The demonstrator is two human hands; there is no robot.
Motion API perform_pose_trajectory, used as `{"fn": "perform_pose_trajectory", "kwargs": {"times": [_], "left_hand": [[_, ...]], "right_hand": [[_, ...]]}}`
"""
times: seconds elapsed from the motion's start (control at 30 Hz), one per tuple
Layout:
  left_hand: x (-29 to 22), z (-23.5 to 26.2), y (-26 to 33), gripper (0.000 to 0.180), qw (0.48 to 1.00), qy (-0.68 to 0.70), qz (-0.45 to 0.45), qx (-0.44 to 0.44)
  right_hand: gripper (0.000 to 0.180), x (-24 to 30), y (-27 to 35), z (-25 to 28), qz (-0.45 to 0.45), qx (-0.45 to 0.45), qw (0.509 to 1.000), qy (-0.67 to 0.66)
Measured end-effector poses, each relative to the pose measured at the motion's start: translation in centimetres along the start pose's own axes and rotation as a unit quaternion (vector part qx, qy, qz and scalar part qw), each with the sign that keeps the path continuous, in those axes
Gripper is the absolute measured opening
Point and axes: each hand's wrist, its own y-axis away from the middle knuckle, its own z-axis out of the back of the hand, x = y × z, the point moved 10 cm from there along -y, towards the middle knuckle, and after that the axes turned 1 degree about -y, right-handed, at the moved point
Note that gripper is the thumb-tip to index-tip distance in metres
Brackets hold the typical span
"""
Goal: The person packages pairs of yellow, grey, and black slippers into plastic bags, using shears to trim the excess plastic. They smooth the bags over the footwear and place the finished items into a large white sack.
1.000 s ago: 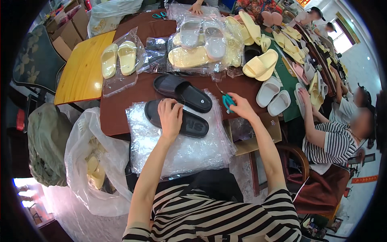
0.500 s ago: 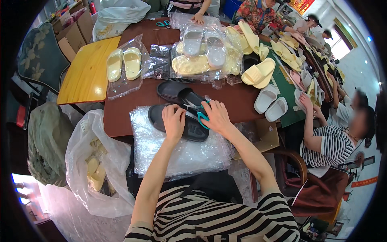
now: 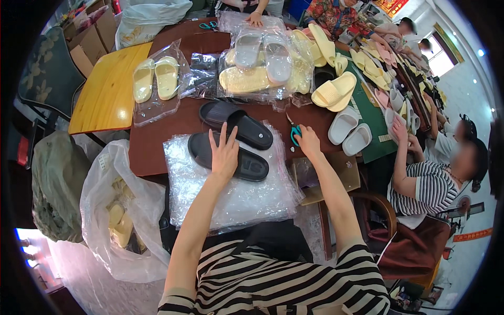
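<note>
Two black slide slippers lie side by side before me, the nearer slipper (image 3: pixel 251 164) on a stack of clear plastic bags (image 3: pixel 210 202) and the farther slipper (image 3: pixel 254 131) just beyond it. My left hand (image 3: pixel 226 157) rests with spread fingers on the nearer slipper, touching its strap side and grasping nothing. To the right of the slippers, my right hand (image 3: pixel 308 143) is closed on teal-handled scissors (image 3: pixel 296 135), held low over the brown table with the blades pointing away from me. Part of the handles is hidden under its fingers.
Bagged grey and yellow slippers (image 3: pixel 262 63) are piled behind, with a bagged yellow pair (image 3: pixel 156 79) to their left. Grey slippers (image 3: pixel 349 131) sit at right, above an open cardboard box (image 3: pixel 336 181). A sack of slippers (image 3: pixel 123 220) stands left. Co-workers sit around.
My right hand has moved right with the scissors, away from the slippers. My left hand has opened out flat on the nearer slipper, and the farther slipper now shows whole.
</note>
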Motion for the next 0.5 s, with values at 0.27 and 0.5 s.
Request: {"fn": "perform_pose_trajectory", "kwargs": {"times": [0.27, 0.5], "left_hand": [[1.0, -3.1, 1.1, 0.017, 0.994, -0.006, 0.012, 0.113], [0.0, -2.6, 0.3, 0.022, 0.998, -0.009, -0.027, 0.063]], "right_hand": [[0.013, 12.1, -0.4, 1.3, 0.135, 0.017, 0.967, -0.217], [0.009, 13.6, -0.9, -1.1, 0.133, -0.005, 0.981, -0.141]]}}
